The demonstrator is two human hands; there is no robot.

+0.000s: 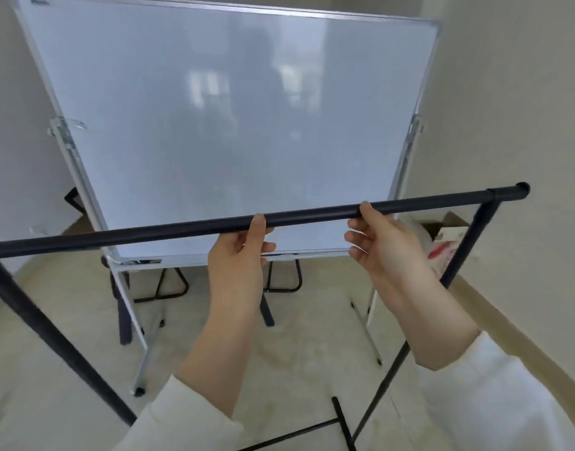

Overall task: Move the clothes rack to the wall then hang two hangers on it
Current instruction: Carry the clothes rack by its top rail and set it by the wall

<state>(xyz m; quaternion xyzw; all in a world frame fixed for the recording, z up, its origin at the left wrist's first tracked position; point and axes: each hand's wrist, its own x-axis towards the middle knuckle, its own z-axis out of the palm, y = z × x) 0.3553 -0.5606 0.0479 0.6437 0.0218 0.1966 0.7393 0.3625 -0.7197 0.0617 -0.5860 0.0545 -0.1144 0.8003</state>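
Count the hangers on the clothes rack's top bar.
0. The top bar carries only the left hand and right hand. Its far left end is out of frame.

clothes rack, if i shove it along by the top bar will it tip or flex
Probably light: the clothes rack is thin black tubing. It may rack sideways, since its legs are slender. Both the left hand and right hand hold it near mid-bar, which should limit twisting.

Hands [307,244] on clothes rack [182,227]
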